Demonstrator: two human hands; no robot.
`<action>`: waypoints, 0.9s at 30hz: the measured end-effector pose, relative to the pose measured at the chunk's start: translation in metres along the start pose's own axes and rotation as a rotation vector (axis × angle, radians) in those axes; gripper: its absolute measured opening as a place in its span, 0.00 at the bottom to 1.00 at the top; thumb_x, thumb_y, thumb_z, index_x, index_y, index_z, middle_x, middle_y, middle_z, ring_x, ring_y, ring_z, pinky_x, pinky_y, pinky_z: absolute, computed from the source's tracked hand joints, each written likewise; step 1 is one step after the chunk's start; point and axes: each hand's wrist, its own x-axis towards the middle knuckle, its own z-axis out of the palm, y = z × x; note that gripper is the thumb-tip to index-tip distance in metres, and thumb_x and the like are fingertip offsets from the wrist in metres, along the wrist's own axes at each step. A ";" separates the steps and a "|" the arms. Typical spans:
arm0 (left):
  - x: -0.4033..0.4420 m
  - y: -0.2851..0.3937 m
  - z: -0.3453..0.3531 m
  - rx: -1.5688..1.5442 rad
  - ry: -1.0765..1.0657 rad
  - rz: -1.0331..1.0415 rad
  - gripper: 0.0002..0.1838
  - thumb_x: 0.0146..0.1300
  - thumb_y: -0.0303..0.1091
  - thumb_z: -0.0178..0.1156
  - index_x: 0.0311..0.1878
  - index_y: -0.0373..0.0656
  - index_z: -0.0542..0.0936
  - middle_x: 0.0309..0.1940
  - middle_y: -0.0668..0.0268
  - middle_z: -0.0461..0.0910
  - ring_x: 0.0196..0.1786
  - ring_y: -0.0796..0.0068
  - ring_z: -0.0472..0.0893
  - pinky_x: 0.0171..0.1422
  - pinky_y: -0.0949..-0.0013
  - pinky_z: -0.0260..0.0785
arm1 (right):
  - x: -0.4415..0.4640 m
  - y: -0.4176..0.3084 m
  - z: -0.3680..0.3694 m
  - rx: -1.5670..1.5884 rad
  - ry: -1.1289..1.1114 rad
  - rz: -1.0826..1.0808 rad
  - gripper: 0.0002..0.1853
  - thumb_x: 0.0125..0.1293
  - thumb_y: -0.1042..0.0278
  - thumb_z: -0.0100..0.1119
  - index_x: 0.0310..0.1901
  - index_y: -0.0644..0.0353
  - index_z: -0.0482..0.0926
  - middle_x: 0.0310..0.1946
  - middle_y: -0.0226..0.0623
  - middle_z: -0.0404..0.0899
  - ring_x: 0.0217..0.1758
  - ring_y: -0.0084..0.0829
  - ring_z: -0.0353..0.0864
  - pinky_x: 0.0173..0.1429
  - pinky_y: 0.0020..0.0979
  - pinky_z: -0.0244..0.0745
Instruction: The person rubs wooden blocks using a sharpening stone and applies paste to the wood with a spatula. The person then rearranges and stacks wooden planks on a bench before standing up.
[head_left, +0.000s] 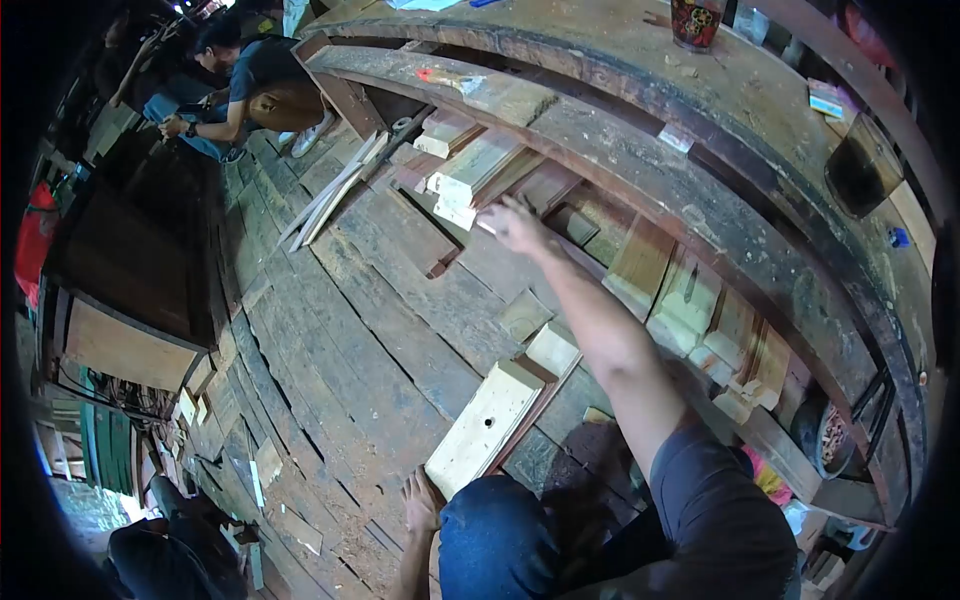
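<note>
A pale wooden block [487, 420] with a dark round hole lies on the plank floor before my knee. My left hand [420, 503] rests at its near end, fingers spread against the edge. Stretched far forward, my right hand [515, 226] is at the ends of light wooden pieces [455, 195] stored under the low bench. Its fingers look bent near a pale edge; whether they grip it is too small to tell. A smaller pale block [553, 350] touches the far end of the holed block.
More wood blocks [688, 300] lie under the long bench [620, 150]. Thin strips [338, 190] and a brown board [422, 232] lie on the floor [340, 330]. A person [260, 90] crouches at the upper left. Dark glass [862, 165] stands at right.
</note>
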 end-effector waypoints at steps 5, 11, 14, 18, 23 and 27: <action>-0.001 0.002 -0.002 -0.069 0.056 -0.007 0.50 0.51 0.47 0.67 0.73 0.33 0.57 0.60 0.45 0.70 0.63 0.41 0.69 0.70 0.42 0.57 | -0.047 -0.013 -0.020 0.415 0.251 0.167 0.27 0.62 0.56 0.68 0.60 0.61 0.75 0.59 0.57 0.77 0.65 0.52 0.76 0.68 0.46 0.71; 0.016 0.035 -0.031 -0.122 0.232 0.092 0.56 0.42 0.63 0.70 0.68 0.32 0.66 0.51 0.46 0.75 0.56 0.45 0.72 0.68 0.44 0.58 | -0.212 -0.048 0.000 0.582 -0.051 0.383 0.26 0.63 0.60 0.68 0.57 0.67 0.73 0.52 0.55 0.81 0.56 0.48 0.82 0.60 0.42 0.76; 0.034 0.085 -0.079 -0.128 0.350 0.238 0.54 0.42 0.60 0.70 0.68 0.33 0.66 0.51 0.48 0.75 0.56 0.46 0.72 0.67 0.46 0.58 | -0.256 -0.070 -0.033 0.611 0.249 0.623 0.32 0.63 0.61 0.69 0.63 0.69 0.67 0.55 0.57 0.76 0.60 0.48 0.76 0.66 0.43 0.70; 0.059 0.111 -0.079 -0.079 0.310 0.316 0.46 0.51 0.55 0.64 0.69 0.33 0.66 0.53 0.47 0.74 0.59 0.46 0.70 0.67 0.47 0.57 | -0.272 -0.090 -0.064 0.397 0.653 0.771 0.41 0.64 0.62 0.68 0.71 0.71 0.56 0.63 0.61 0.67 0.75 0.53 0.56 0.74 0.48 0.60; 0.085 0.136 -0.037 -0.168 0.340 0.200 0.47 0.50 0.49 0.70 0.70 0.33 0.65 0.54 0.47 0.74 0.58 0.45 0.71 0.66 0.45 0.60 | -0.294 -0.093 -0.065 0.971 0.361 0.795 0.26 0.67 0.64 0.67 0.63 0.60 0.69 0.45 0.29 0.77 0.50 0.23 0.75 0.53 0.28 0.70; 0.086 0.171 -0.072 -0.401 0.274 0.390 0.63 0.40 0.58 0.76 0.74 0.31 0.59 0.64 0.42 0.69 0.65 0.39 0.67 0.72 0.40 0.56 | -0.315 -0.103 -0.025 1.315 0.175 0.797 0.25 0.69 0.66 0.65 0.64 0.55 0.69 0.50 0.30 0.78 0.54 0.25 0.76 0.50 0.28 0.74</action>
